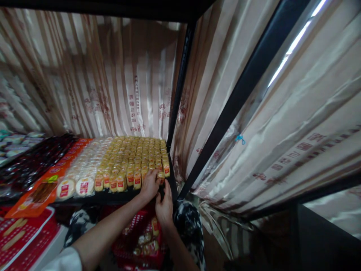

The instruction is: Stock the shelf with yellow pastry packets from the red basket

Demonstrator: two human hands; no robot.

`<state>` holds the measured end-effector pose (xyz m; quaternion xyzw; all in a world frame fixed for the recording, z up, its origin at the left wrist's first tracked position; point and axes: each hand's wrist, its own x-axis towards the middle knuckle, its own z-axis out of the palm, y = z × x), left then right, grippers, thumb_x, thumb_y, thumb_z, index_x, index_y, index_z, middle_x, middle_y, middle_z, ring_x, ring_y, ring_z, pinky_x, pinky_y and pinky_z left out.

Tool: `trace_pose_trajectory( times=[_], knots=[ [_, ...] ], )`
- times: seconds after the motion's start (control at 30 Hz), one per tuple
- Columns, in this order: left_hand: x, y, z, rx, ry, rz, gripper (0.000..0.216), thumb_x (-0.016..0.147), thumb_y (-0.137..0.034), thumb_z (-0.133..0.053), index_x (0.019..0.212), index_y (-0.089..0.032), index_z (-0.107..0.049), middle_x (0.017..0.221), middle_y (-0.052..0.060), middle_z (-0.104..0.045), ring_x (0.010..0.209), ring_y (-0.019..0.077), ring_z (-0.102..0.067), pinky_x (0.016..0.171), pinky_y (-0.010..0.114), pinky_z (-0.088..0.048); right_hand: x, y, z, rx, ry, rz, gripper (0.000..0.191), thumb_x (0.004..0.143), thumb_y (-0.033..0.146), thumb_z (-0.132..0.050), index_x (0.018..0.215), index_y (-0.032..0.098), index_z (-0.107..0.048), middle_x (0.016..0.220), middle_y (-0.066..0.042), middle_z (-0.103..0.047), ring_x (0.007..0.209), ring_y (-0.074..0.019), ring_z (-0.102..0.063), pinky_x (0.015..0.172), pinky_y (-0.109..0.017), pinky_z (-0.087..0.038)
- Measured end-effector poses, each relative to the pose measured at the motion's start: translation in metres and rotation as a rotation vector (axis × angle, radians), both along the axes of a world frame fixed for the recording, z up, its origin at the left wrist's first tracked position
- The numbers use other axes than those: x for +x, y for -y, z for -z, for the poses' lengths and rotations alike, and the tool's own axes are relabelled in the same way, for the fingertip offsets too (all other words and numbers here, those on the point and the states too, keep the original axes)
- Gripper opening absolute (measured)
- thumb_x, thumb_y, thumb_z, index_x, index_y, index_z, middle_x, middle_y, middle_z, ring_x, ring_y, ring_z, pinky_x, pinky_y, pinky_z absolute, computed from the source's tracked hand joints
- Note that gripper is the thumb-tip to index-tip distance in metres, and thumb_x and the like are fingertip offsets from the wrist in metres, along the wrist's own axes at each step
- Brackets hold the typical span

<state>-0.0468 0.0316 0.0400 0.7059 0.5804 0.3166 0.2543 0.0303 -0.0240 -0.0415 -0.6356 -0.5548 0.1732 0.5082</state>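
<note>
Rows of small yellow wrapped cakes (126, 154) with red labels stand packed together on a dark shelf. At the front right corner of these rows, my left hand (150, 185) reaches over the shelf edge, its fingers closed on one wrapped cake (160, 176). My right hand (165, 206) is just below and to the right, palm turned inward, thumb apart from the stretched fingers. Its fingertips come close to the same cake; whether they touch it I cannot tell. Below my hands, a red basket (121, 250) between my knees holds several more wrapped cakes.
Left of the cakes lie round white packaged biscuits (84, 187), an orange packet (39, 194) and dark wrapped packs (36, 162). Another red basket (31, 241) stands at lower left. A black post (225, 128) rises close on the right, before pale printed curtains (282, 113).
</note>
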Motion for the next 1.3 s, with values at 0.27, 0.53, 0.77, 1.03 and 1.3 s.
trace_pose_trajectory(
  times=[0.27,0.53,0.77,1.03,1.3],
  knots=[
    [0.012,-0.015,0.003,0.115,-0.244,-0.031,0.033,0.085,-0.019,-0.048,0.118,-0.019,-0.053,0.107,0.007,-0.057,0.102,0.0189,-0.05,0.09,0.03,-0.04,0.008,-0.024,0.007,0.069,-0.026,-0.012,0.06,0.078,0.014,-0.036,0.138,0.014,-0.033,0.141,-0.014,-0.039,0.13,-0.0234,-0.037,0.103,-0.047,-0.038],
    [0.014,-0.02,0.007,0.155,-0.41,-0.048,0.036,0.086,-0.019,-0.046,0.121,-0.017,-0.052,0.109,0.009,-0.054,0.102,0.0209,-0.047,0.086,0.031,-0.042,0.013,-0.043,0.008,0.051,0.077,0.061,0.057,0.079,0.015,-0.034,0.136,0.011,-0.037,0.143,-0.015,-0.035,0.134,-0.024,-0.028,0.108,-0.049,-0.028],
    [0.013,-0.022,0.011,0.175,-0.46,-0.074,0.034,0.086,-0.021,-0.046,0.119,-0.018,-0.051,0.106,0.008,-0.051,0.097,0.0206,-0.049,0.078,0.029,-0.043,0.017,-0.06,0.006,0.052,0.086,0.1,0.054,0.087,0.025,-0.031,0.139,0.008,-0.032,0.142,-0.017,-0.036,0.134,-0.0234,-0.027,0.109,-0.047,-0.025],
    [0.009,-0.021,0.016,0.237,-0.568,-0.042,0.031,0.087,-0.021,-0.047,0.117,-0.02,-0.049,0.1,0.007,-0.05,0.092,0.0188,-0.049,0.07,0.026,-0.041,0.014,-0.063,0.015,0.021,0.195,0.033,0.052,0.09,0.023,-0.027,0.142,0.014,-0.029,0.149,-0.012,-0.027,0.138,-0.022,-0.02,0.109,-0.046,-0.026],
    [0.004,-0.013,0.023,0.343,-0.632,0.117,0.022,0.09,-0.026,-0.045,0.11,-0.023,-0.056,0.092,0.004,-0.054,0.089,0.0181,-0.05,0.072,0.028,-0.043,0.015,-0.062,0.017,0.048,0.247,0.047,0.056,0.088,0.022,-0.033,0.144,0.02,-0.023,0.15,-0.01,-0.023,0.137,-0.0234,-0.02,0.107,-0.048,-0.027]
  ],
)
